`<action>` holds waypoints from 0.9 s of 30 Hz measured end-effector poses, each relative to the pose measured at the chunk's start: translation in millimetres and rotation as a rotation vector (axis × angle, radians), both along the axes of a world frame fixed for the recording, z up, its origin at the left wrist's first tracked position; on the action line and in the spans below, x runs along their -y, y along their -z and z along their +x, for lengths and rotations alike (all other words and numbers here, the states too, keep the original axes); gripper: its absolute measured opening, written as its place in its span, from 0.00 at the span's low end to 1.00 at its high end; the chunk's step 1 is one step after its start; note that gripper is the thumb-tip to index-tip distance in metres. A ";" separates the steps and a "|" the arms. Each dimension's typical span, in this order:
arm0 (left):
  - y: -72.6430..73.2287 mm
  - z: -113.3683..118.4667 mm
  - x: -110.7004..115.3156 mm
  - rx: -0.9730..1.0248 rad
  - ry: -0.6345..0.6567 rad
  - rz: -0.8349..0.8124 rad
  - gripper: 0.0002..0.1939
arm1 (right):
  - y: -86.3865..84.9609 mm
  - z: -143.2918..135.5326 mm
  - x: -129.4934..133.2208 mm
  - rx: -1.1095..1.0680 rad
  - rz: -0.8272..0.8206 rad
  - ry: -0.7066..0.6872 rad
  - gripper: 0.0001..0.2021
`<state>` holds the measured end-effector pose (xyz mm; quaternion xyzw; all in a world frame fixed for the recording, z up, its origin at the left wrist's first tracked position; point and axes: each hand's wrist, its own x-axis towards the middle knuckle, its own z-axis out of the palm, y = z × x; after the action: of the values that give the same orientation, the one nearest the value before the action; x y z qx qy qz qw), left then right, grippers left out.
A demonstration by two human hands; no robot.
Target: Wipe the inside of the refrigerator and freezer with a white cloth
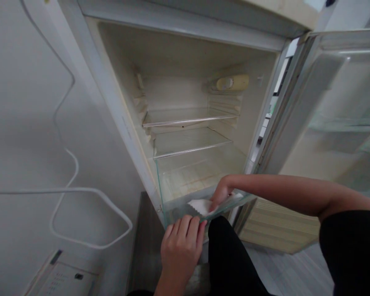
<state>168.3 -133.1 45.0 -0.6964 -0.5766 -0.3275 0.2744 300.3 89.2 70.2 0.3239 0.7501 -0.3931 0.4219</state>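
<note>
An open fridge holds several glass shelves, and the lowest glass shelf (179,209) sticks out past the front of the compartment. My left hand (182,242) has its fingers curled over the front edge of this glass. Over the same shelf, farther right, my right hand (219,196) presses a white cloth (201,205) on the glass near its front edge. The fingers of my right hand point down, and part of the cloth lies spread to their left.
The fridge door (296,123) stands open on the right. Two higher glass shelves and a yellowish lamp cover (232,83) are inside. A white cable (95,191) hangs at the left, above a white panel (68,277). My knee is below the shelf.
</note>
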 end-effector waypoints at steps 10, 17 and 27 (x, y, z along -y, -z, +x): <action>8.2 -4.1 -3.2 -0.013 0.032 0.017 0.04 | 13.0 20.3 -54.2 -0.212 0.877 -0.093 0.51; 12.4 2.0 -3.6 -0.026 -0.021 0.014 0.06 | 25.0 -81.1 -45.7 -0.344 0.861 -0.353 0.50; 9.7 -0.8 -4.3 -0.099 -0.066 -0.045 0.10 | 26.3 -139.9 -35.5 -0.515 0.918 -0.359 0.53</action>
<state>167.5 -128.8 35.3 -0.6983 -0.5921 -0.2706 0.2976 160.4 124.7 43.8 0.2350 0.9667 -0.0142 0.1005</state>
